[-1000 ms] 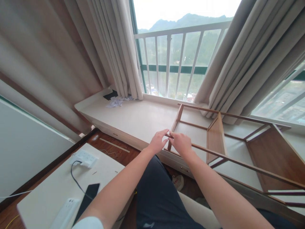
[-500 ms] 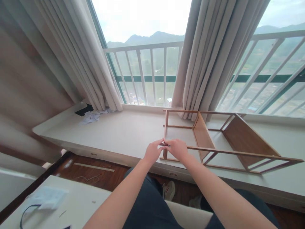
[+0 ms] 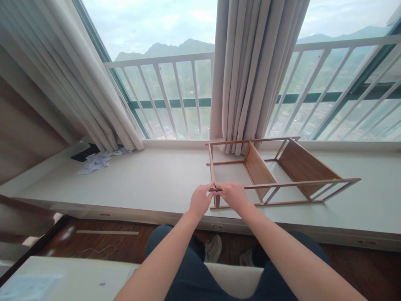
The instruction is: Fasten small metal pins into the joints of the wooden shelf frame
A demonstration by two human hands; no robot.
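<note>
Compared with half a second earlier, the view has swung right: the rack point(image 3: 275, 175) now lies wholly in view on the sill point(image 3: 150, 179), and the white table at lower left shows less. Both hands have stayed at the rack's near left corner. Left hand point(image 3: 200, 200) and right hand point(image 3: 233, 195), arms extended forward, meet at the top of the corner post, fingertips pinched together on the joint where the long rail meets it; whether a small part sits between them cannot be told. The rack lies on its side before the curtain point(image 3: 247, 71). Paper scraps point(image 3: 98, 160) lie far left. No legible writing.
</note>
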